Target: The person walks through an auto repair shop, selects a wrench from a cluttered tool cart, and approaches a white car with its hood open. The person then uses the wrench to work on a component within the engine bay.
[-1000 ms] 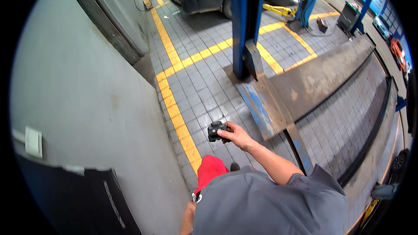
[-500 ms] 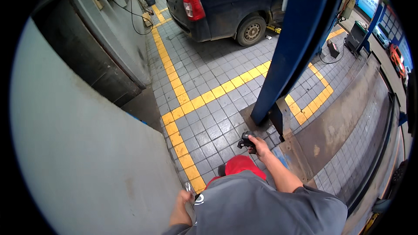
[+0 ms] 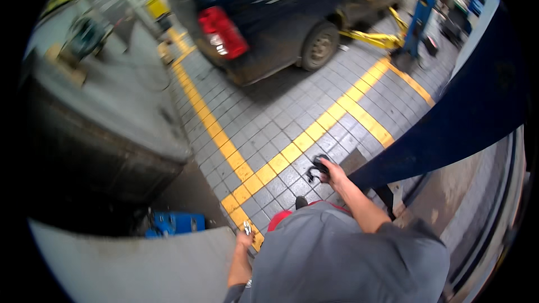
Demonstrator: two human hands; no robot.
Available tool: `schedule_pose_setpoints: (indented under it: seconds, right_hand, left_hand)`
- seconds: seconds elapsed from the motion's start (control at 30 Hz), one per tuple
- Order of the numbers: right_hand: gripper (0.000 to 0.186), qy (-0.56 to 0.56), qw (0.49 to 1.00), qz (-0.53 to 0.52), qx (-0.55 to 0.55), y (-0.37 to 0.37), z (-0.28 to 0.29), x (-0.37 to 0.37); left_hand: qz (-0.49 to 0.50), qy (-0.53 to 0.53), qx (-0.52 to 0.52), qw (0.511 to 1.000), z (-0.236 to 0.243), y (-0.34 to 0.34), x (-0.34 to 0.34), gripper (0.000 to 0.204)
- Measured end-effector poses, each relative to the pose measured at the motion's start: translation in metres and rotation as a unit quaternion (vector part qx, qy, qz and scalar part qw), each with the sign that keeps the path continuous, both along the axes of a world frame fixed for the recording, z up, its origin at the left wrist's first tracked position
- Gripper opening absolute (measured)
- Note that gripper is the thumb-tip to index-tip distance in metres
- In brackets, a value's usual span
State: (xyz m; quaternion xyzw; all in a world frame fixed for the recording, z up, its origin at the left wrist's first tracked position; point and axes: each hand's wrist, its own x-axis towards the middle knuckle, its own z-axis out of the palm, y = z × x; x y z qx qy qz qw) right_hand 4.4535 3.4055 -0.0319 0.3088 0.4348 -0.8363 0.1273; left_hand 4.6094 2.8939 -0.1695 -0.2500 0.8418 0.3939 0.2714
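Note:
My right hand, in the lower centre, is closed round a small black object, which looks like a plastic part with a curved piece hanging from it. Lower and to the left, my left hand is closed on a shiny metal tool, too small to tell its exact kind. Both forearms extend from my grey shirt, and red fabric with a dark shoe shows below it.
A dark van stands ahead, near yellow lift arms and a blue post. A large blue column is close on my right. At left are a wall opening, a blue object and a reel. Yellow lines mark the tiled floor.
I have moved forward past the wall corner; the van and blue column are nearer, the doorway and blue object beside me. My left hand with the metal tool has come further into view.

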Motion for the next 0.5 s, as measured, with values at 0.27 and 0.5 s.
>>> schedule_pose_setpoints:
  seconds: [0.27,0.5]
  right_hand:
    - [0.052,0.032,0.985,0.017,0.167,0.056,0.035,-0.253]
    - [0.056,-0.169,0.952,-0.152,0.207,0.210,-0.092,-0.296]
  left_hand:
    - [-0.123,-0.157,-0.003,0.980,0.001,0.070,-0.156,0.031]
    - [-0.221,-0.152,-0.031,0.963,0.001,0.137,-0.437,0.031]
